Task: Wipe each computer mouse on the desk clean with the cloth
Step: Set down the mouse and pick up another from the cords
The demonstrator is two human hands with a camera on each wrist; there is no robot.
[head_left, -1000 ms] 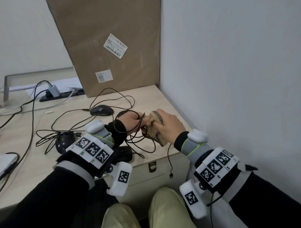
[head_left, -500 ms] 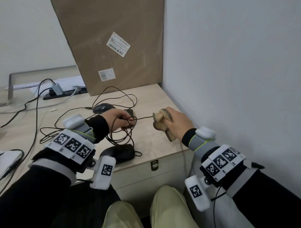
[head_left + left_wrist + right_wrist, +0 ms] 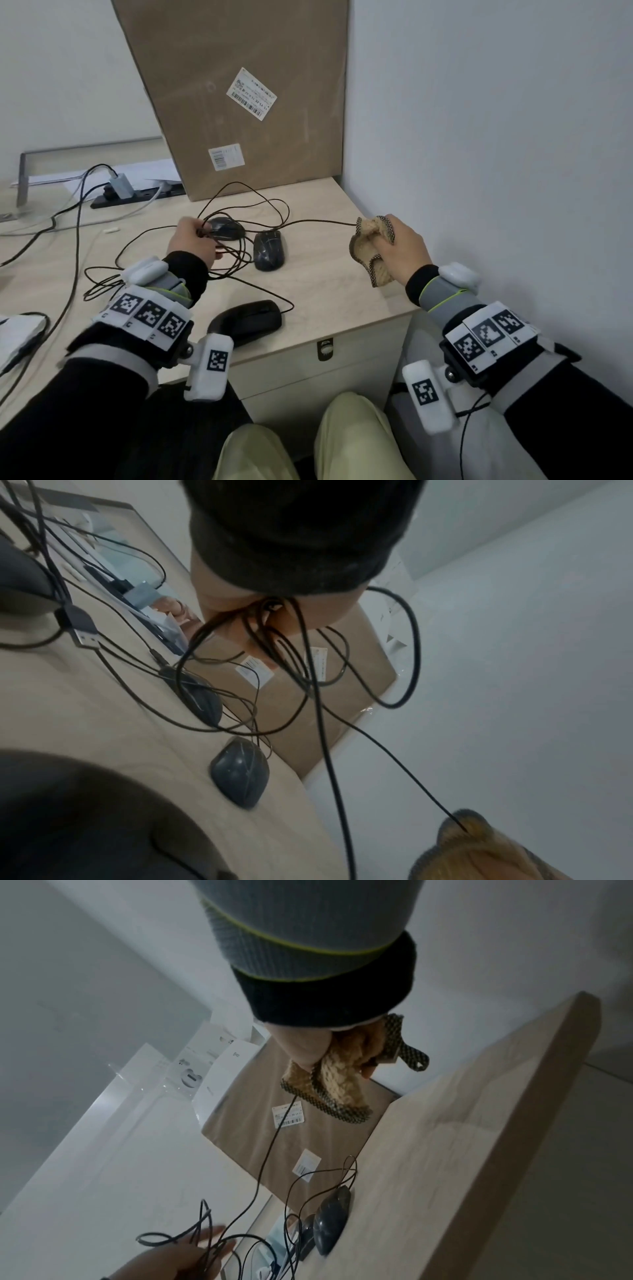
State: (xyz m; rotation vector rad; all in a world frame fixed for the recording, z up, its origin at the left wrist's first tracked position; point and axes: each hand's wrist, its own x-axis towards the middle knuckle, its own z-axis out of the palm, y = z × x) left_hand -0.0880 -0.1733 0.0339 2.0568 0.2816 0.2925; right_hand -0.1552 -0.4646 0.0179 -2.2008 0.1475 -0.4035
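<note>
My left hand [image 3: 200,234] grips a bunch of black mouse cable loops [image 3: 239,253] above the desk [image 3: 329,294]. One strand of cable [image 3: 318,222] runs right from it into a tan cloth [image 3: 368,250] with a checked edge, which my right hand [image 3: 378,238] holds bunched around that strand. A dark grey mouse [image 3: 269,250] lies between the hands, a second mouse [image 3: 226,228] sits just behind my left fingers, and a black mouse [image 3: 246,320] rests near the front edge. The left wrist view shows the loops hanging from my palm [image 3: 260,615] and the cloth [image 3: 479,853].
A tall cardboard box [image 3: 239,102] leans against the back corner. The white wall [image 3: 479,171] is close on the right. A black power strip [image 3: 137,197] with plugs and more cables lies at the back left. A white object [image 3: 17,335] sits at the left edge.
The hands have moved apart: the left went left and back with the loops, the right drew the cloth rightward along the cable, which now stretches between them.
</note>
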